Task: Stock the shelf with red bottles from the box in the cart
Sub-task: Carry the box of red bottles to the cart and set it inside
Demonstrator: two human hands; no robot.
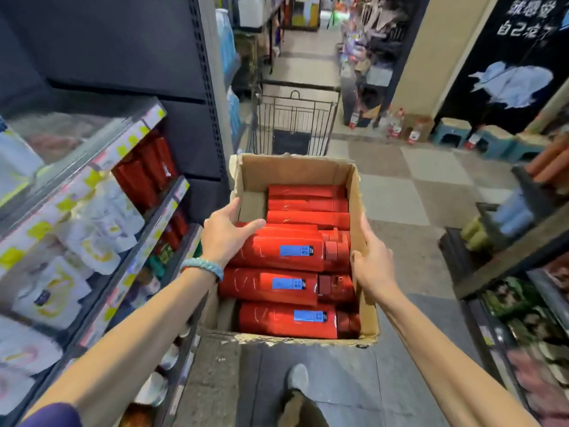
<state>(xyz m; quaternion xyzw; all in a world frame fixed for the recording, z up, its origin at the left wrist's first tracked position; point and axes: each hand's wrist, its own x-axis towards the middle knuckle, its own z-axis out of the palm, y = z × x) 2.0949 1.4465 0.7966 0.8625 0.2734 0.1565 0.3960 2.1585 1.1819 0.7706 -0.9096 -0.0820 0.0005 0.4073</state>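
Note:
An open cardboard box (354, 192) sits in front of me, with several red bottles (277, 252) lying flat inside, some with blue labels. My left hand (226, 235) lies along the box's left wall. Its fingers are straight and spread, and its thumb rests on the top red bottle. My right hand (371, 263) grips the box's right wall, thumb inside and fingers outside. On the left, the shelf (172, 195) holds upright red bottles (144, 174) beside white pouches (101, 217). The wire cart (292, 121) stands just beyond the box.
Dark shelving uprights (209, 87) rise on the left. Across the aisle on the right are low racks of goods (523, 303) and small stools (452, 131). The tiled floor runs on past the cart. My foot (297, 377) shows below the box.

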